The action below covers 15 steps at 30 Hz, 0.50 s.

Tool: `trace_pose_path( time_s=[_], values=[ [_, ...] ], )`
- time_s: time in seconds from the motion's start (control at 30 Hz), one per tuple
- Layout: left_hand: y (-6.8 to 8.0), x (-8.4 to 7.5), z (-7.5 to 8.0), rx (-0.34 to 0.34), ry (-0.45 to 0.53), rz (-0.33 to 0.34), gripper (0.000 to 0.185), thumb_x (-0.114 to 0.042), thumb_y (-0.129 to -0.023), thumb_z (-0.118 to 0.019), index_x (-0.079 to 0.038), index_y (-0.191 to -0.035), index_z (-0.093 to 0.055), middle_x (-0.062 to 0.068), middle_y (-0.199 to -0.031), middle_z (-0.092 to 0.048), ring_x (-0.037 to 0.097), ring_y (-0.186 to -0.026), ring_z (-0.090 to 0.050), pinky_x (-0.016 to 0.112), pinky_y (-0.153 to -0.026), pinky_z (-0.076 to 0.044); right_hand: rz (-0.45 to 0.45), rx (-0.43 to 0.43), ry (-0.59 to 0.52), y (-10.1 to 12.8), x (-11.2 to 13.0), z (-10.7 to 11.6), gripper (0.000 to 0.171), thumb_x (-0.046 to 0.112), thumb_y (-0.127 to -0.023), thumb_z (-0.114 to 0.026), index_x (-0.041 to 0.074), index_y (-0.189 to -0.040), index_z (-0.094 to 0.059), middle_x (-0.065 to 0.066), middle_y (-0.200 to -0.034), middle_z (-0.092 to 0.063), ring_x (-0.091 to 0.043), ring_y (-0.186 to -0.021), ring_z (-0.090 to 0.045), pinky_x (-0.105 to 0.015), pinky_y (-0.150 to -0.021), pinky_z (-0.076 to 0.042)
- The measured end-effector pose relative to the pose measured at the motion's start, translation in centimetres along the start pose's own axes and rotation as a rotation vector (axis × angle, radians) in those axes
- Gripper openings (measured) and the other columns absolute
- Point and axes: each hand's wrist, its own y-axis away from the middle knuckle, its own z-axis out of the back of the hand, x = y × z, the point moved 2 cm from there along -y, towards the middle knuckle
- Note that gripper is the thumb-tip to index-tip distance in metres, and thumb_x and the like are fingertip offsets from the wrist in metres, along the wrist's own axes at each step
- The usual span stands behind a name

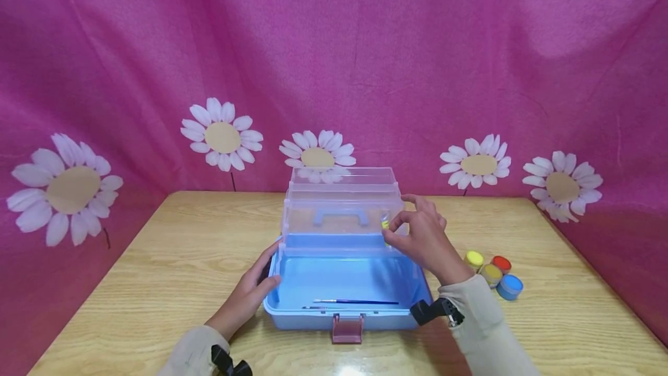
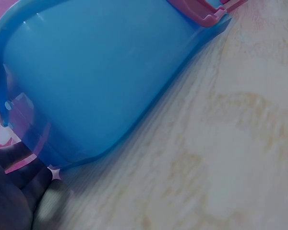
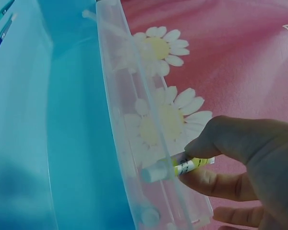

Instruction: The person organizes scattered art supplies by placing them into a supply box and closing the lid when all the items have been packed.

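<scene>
The blue plastic box (image 1: 302, 321) stands open on the counter (image 1: 209, 231), its translucent tiers (image 1: 341, 188) raised at the back, its pink latch (image 1: 347, 331) folded down in front. A small tube (image 3: 185, 166), yellow-and-white labelled, pale-capped, is pinched by the right hand (image 1: 421, 237) beside the box's tiers, toward their right end.
</scene>
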Motion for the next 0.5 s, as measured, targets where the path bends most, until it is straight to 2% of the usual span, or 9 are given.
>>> trace_pose_path(
  time_s=[0.5],
  values=[
    [0.06, 0.02, 0.01, 0.007, 0.021, 0.004, 0.058, -0.018, -0.101, -0.045, -0.034, -0.152, -0.023, 0.000, -0.160, -0.017, 0.027, -0.147, -0.013, 0.054, -0.116, -0.013, -0.022, 0.034, 0.021, 0.23, 0.04, -0.31, 0.012, 0.020, -0.077, -0.074, 0.014, -0.069, -0.069, -0.023, -0.143, -0.038, -0.042, -0.135, -0.024, -0.067, -0.098, -0.019]
  ],
)
